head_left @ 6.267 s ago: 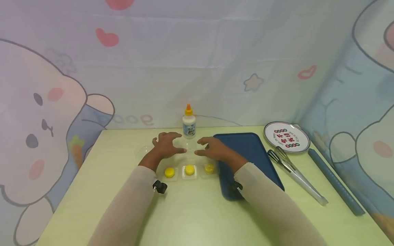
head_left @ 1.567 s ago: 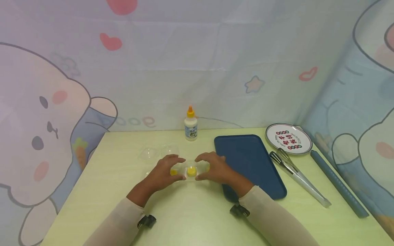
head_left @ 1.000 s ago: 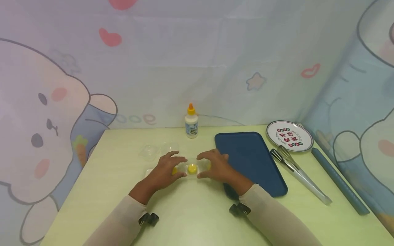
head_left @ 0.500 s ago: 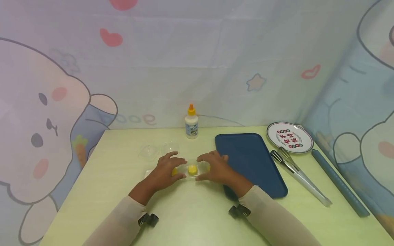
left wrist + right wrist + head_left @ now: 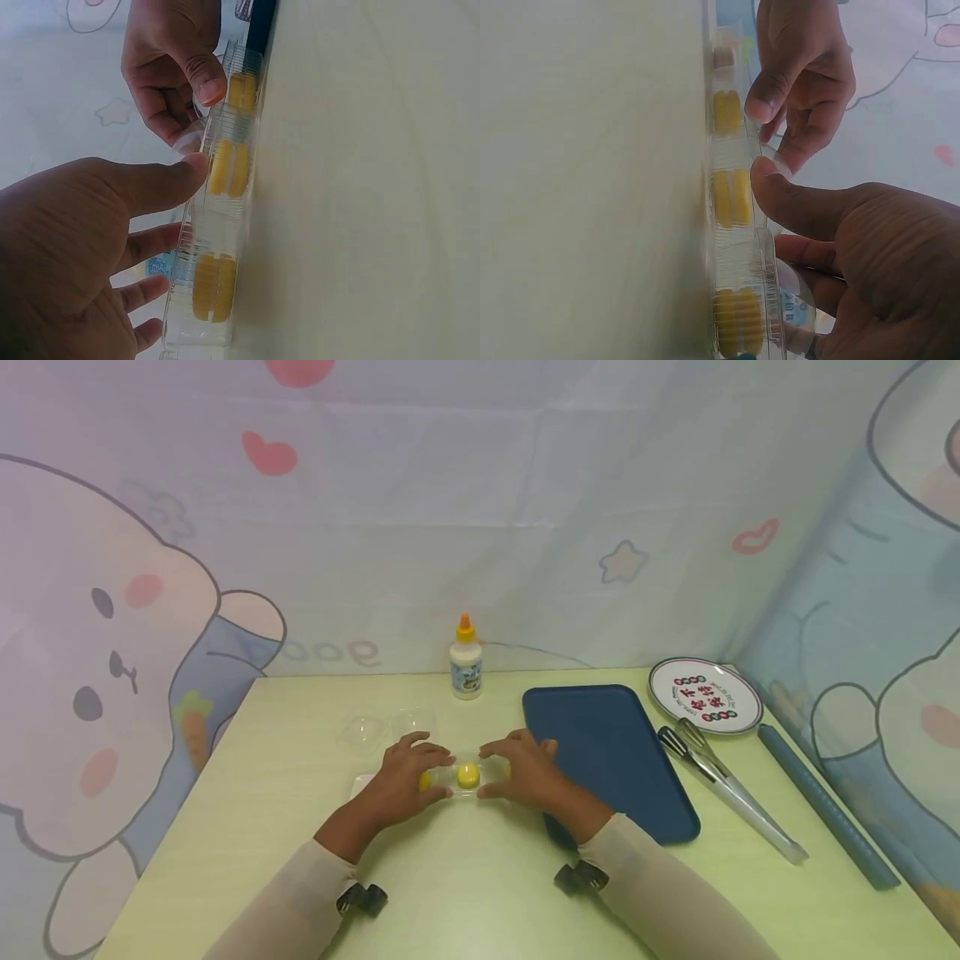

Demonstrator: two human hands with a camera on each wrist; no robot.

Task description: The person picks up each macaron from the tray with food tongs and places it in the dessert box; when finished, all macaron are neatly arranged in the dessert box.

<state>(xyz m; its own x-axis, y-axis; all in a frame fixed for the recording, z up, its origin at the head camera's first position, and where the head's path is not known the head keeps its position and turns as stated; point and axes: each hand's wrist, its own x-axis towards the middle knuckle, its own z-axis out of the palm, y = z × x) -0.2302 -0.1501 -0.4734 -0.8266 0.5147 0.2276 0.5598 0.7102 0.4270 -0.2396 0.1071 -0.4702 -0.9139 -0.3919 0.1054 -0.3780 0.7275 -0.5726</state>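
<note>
In the head view a clear plastic box with a yellow macaron (image 5: 468, 776) stands on the table between my hands. My left hand (image 5: 401, 781) pinches the left side of its clear lid, thumb at the front and fingers behind. My right hand (image 5: 525, 770) pinches the right side likewise. In the left wrist view the middle macaron (image 5: 229, 169) stands beside my left thumb, another macaron (image 5: 214, 289) below it. The right wrist view shows my right thumb against the box by the middle macaron (image 5: 732, 197). Fingertips behind the box are partly hidden.
Two clear lids (image 5: 363, 731) lie behind my left hand. A white bottle with an orange tip (image 5: 467, 668) stands at the back. To the right are a dark blue tray (image 5: 600, 727), a patterned plate (image 5: 705, 695), metal tongs (image 5: 731, 793) and a grey-blue bar (image 5: 825, 806).
Since the earliest frame, both hands have come nearer from the back and now frame the middle macaron box, with a lid between them. In the last second they have barely moved.
</note>
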